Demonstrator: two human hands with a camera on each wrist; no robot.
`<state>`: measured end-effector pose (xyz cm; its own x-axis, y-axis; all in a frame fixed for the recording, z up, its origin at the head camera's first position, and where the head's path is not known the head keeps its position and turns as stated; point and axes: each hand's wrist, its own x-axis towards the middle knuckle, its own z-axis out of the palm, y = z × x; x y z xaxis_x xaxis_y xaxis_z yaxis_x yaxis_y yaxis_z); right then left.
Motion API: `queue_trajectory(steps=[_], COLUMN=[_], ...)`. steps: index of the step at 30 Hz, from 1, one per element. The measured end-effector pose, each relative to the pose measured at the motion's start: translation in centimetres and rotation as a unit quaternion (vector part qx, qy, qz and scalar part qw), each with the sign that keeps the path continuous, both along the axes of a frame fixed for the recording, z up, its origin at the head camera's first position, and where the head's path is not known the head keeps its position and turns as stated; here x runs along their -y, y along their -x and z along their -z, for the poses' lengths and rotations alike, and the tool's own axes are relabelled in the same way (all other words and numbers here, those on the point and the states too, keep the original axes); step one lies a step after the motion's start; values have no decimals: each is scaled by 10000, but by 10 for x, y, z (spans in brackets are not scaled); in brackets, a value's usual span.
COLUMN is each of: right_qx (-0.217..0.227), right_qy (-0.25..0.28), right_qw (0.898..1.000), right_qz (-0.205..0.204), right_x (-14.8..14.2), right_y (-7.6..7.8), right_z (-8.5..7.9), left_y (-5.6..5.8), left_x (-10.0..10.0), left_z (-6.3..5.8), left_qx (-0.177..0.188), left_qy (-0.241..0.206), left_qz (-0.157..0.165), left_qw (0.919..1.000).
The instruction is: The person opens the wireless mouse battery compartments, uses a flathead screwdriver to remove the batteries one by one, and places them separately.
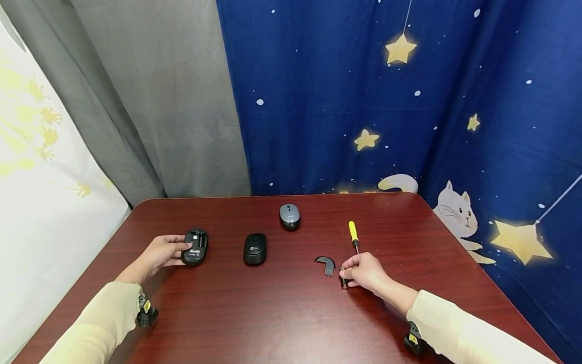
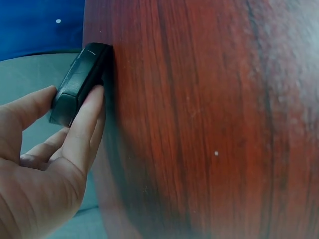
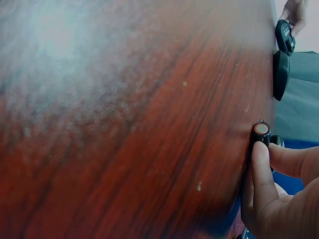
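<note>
On the left of the table, my left hand holds a black computer mouse by its side, thumb against fingers. Its underside faces up and shows an open battery slot. In the left wrist view the mouse is seen edge-on and tilted. Over on the right, my right hand pinches a small dark battery between thumb and fingers, close to the tabletop. One round metal end of the battery faces the right wrist camera. Just left of that hand lies a curved black cover with a grey tab.
A second black mouse lies right way up near the middle of the wooden table. Behind it sits a grey mouse. A yellow-handled screwdriver lies just beyond my right hand. Curtains hang behind the table.
</note>
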<state>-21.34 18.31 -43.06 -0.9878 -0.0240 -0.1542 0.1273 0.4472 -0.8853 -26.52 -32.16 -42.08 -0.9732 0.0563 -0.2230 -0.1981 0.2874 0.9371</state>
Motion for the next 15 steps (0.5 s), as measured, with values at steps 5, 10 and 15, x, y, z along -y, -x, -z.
queue_trajectory(steps=[5, 10, 15], right_qx=[1, -11, -23], right_qy=[-18, -55, -113], right_qw=[10000, 10000, 9999], right_qz=[21, -21, -54], right_x=[0, 0, -1], right_y=[-1, 0, 1], right_z=[0, 0, 0], left_y=[0, 0, 0], left_x=[2, 4, 4], left_z=[2, 4, 4], left_qx=[-76, -228, -344], left_qy=[376, 737, 874], left_qz=[-28, -120, -71], left_qw=[9993, 9969, 9955])
